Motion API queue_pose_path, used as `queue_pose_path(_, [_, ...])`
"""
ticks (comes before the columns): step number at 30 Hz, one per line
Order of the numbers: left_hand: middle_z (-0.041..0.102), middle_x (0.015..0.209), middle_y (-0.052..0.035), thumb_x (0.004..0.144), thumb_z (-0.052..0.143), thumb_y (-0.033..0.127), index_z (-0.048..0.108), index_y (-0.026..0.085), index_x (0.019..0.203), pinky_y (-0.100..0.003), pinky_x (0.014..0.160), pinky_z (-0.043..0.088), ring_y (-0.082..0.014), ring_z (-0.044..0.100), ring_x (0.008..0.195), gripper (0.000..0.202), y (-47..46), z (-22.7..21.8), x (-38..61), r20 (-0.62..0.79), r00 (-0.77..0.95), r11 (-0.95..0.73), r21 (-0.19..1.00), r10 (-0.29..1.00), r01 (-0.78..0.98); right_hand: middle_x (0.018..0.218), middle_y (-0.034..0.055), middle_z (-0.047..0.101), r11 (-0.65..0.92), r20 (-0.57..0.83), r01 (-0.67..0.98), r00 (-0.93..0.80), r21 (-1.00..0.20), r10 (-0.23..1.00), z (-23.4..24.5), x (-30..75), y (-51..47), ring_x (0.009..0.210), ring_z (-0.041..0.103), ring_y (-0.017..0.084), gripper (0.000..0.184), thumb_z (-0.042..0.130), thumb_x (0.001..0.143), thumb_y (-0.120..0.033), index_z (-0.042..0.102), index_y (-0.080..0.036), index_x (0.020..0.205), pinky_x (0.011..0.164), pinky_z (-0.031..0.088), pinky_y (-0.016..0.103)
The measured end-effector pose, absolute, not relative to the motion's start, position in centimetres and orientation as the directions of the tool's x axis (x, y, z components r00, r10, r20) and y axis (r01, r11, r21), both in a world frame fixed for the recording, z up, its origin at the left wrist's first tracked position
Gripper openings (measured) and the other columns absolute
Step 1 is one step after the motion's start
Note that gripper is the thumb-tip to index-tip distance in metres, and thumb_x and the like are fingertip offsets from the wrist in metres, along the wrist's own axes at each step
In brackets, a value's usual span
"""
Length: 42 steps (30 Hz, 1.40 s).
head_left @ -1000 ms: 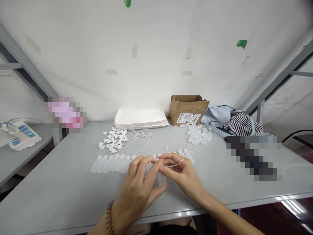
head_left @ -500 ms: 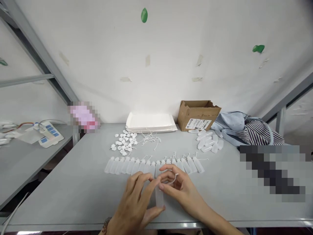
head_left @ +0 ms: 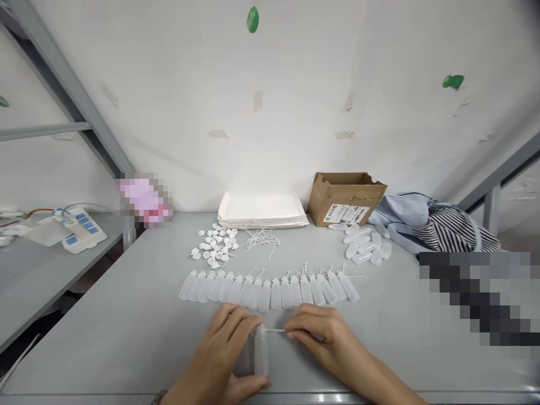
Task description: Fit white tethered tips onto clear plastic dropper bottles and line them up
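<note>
From my end of the feed, the change over the last second is in the right hand [head_left: 333, 337]: it was bunched together with the left hand [head_left: 219, 349] at the top of the held sleeve [head_left: 262, 354], and now it has moved off to the right, with the white strap [head_left: 275, 330] drawn out nearly straight between the two hands. I take that to mean the strap is being pulled through or tightened, and that the left hand's job is to keep the sleeve steady against the pull. I see the left thumb at the sleeve's near end and the bent forefinger at its top, so the piece is gripped lengthwise; the right thumb and forefinger are pinched together on the strap's end. The held sleeve is upright in my view, on the near side of the row of sleeves [head_left: 275, 293] and apart from it. Beyond the row's left part I have white round pieces [head_left: 217, 244] and, beside them, loose strands [head_left: 259, 239]; beyond its right end lie spare translucent pieces [head_left: 367, 244]. For writing, I look to the cardboard box [head_left: 316, 197], beyond the row's right part: its white label [head_left: 346, 214] carries barcodes and fine print too small for me to read, and the handwriting above that is illegible too. I can make out no brand or lettering on the sleeves.
</note>
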<state>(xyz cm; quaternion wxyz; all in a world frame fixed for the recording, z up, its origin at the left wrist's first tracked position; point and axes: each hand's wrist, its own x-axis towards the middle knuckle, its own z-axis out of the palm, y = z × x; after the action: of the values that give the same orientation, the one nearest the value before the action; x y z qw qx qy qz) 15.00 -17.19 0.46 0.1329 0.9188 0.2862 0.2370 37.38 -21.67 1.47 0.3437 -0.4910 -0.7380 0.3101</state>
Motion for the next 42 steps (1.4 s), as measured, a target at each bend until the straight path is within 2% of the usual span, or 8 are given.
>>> queue_pose_path(3, [0.059,0.069,0.0016,0.055,0.081,0.023,0.059,0.022,0.100,-0.031,0.064,0.053,-0.0230,0.059,0.076,0.050,-17.0,0.7,14.8,0.161,0.698,-0.682,0.447,0.698,0.579,0.080,0.0052,0.065,0.427,0.262,0.622,-0.342,-0.656,0.902,0.4,37.3,-21.9,0.071,0.062,0.016,0.022,0.045,0.093,-0.019,0.067,-0.019,0.090,0.064,0.049,0.026])
queue_pose_path(6, [0.058,0.068,0.0027,0.057,0.080,0.028,0.060,0.022,0.103,-0.030,0.062,0.052,-0.0215,0.059,0.071,0.051,-17.0,0.7,14.8,0.000,0.639,-0.555,0.494,0.769,0.669,0.076,0.0067,0.063,0.513,0.338,0.722,-0.391,-0.465,0.856,-0.7,36.8,-22.1,0.065,0.060,0.017,0.026,0.039,0.094,-0.016,0.064,-0.016,0.091,0.057,0.048,0.027])
queue_pose_path(12, [0.061,0.071,0.0026,0.066,0.073,0.029,0.058,0.021,0.113,-0.027,0.058,0.048,-0.0175,0.056,0.059,0.050,-16.6,1.5,14.4,-0.071,0.618,-0.503,0.513,0.783,0.696,0.088,0.0113,0.063,0.564,0.432,0.790,-0.433,-0.240,0.791,-1.4,36.4,-22.3,0.061,0.061,0.017,0.030,0.032,0.090,-0.006,0.061,-0.014,0.093,0.044,0.045,0.024])
queue_pose_path(26, [0.059,0.067,0.0061,0.065,0.074,0.041,0.049,0.027,0.128,-0.023,0.052,0.043,-0.0157,0.056,0.055,0.069,-16.4,0.9,13.0,0.024,0.667,-0.585,0.506,0.745,0.634,0.088,0.0113,0.066,0.562,0.494,0.742,-0.358,-0.365,0.792,-0.2,36.6,-22.6,0.076,0.066,0.019,0.021,0.041,0.091,-0.008,0.060,-0.015,0.097,0.057,0.051,0.026])
queue_pose_path(30, [0.057,0.064,0.0054,0.081,0.058,0.045,0.055,0.022,0.119,-0.023,0.051,0.041,-0.0135,0.054,0.052,0.044,-15.0,2.6,13.5,0.026,0.633,-0.547,0.533,0.774,0.646,0.087,0.0103,0.066,0.549,0.563,0.704,-0.253,-0.450,0.786,1.1,37.9,-22.4,0.078,0.065,0.018,0.019,0.046,0.089,-0.009,0.059,-0.018,0.099,0.060,0.053,0.026])
queue_pose_path(35, [0.060,0.068,0.0019,0.093,0.039,0.034,0.062,0.020,0.095,-0.025,0.057,0.042,-0.0143,0.054,0.059,0.027,-10.3,5.4,16.1,0.134,0.586,-0.571,0.474,0.799,0.670,0.086,0.0081,0.067,0.376,0.628,0.845,-0.062,-0.381,0.775,4.1,43.4,-19.6,0.053,0.057,0.013,0.012,0.050,0.089,-0.018,0.061,-0.020,0.094,0.053,0.048,0.027])
queue_pose_path(37, [0.064,0.076,-0.0010,0.092,0.039,0.028,0.062,0.018,0.086,-0.027,0.061,0.044,-0.0157,0.058,0.066,0.026,-8.0,5.9,17.7,0.147,0.648,-0.649,0.372,0.747,0.663,0.081,0.0068,0.068,0.262,0.619,0.905,0.002,-0.335,0.785,5.2,46.6,-17.7,0.055,0.058,0.015,0.012,0.051,0.088,-0.021,0.062,-0.019,0.086,0.057,0.047,0.029])
queue_pose_path(42, [0.066,0.085,-0.0061,0.088,0.046,0.016,0.066,0.015,0.082,-0.034,0.075,0.048,-0.0197,0.060,0.079,0.021,-3.6,5.2,22.1,0.139,0.716,-0.720,0.287,0.684,0.632,0.079,0.0068,0.070,-0.021,0.519,0.964,0.161,-0.266,0.840,5.6,53.5,-14.3,0.063,0.062,0.019,0.012,0.054,0.081,-0.020,0.066,-0.017,0.080,0.062,0.046,0.031])
